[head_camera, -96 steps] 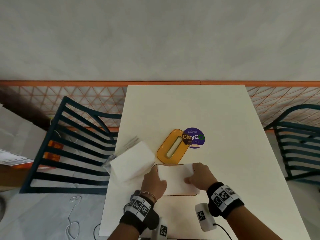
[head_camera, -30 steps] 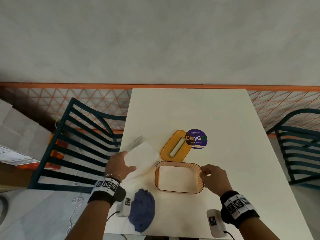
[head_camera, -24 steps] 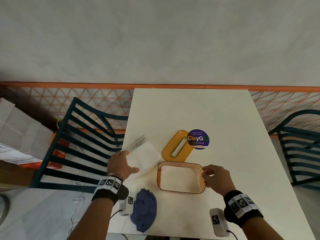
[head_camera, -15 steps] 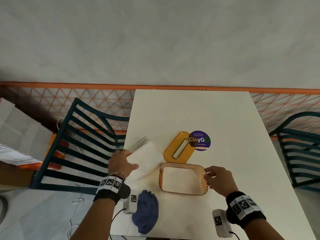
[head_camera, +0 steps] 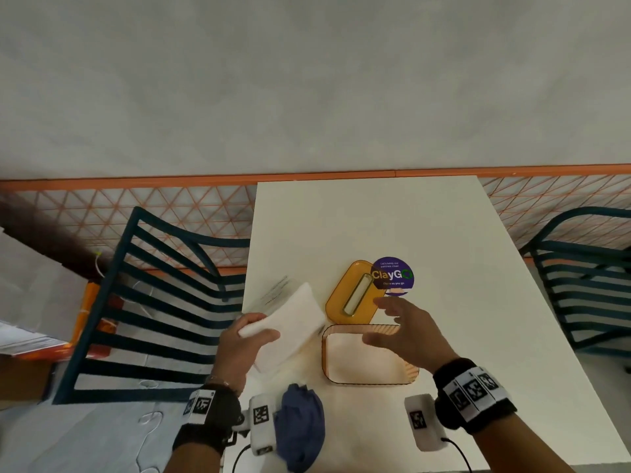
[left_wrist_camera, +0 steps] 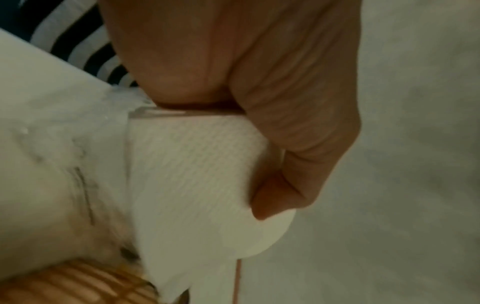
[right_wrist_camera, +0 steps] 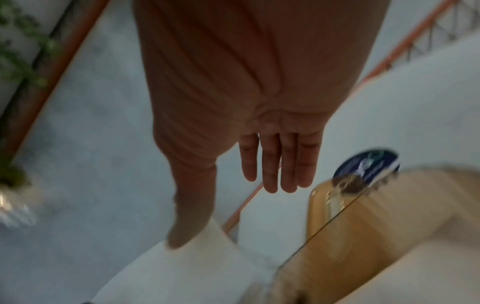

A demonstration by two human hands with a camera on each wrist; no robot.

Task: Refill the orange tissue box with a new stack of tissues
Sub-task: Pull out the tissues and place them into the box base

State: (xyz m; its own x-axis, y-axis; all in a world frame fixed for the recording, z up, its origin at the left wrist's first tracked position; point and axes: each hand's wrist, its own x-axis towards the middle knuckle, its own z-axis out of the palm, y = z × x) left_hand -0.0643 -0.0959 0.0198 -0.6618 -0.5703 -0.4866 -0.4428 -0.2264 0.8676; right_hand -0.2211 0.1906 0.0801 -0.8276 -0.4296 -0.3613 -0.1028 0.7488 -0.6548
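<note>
The orange tissue box base lies open on the white table, its inside pale. Its orange slotted lid rests just behind it. My left hand grips one end of a white tissue stack, tilted and lifted left of the box; in the left wrist view the thumb and fingers curl round the stack. My right hand hovers open over the box's far rim, fingers straight, holding nothing. The box wall is blurred.
A round purple sticker sits by the lid. A blue cloth and two white tagged devices lie at the near table edge. A clear plastic wrapper lies behind the stack. Dark slatted chairs flank the table.
My left hand has taken hold of the tissue stack and raised it towards the box. My right hand has left the box's right rim and moved up-left, opening over the box.
</note>
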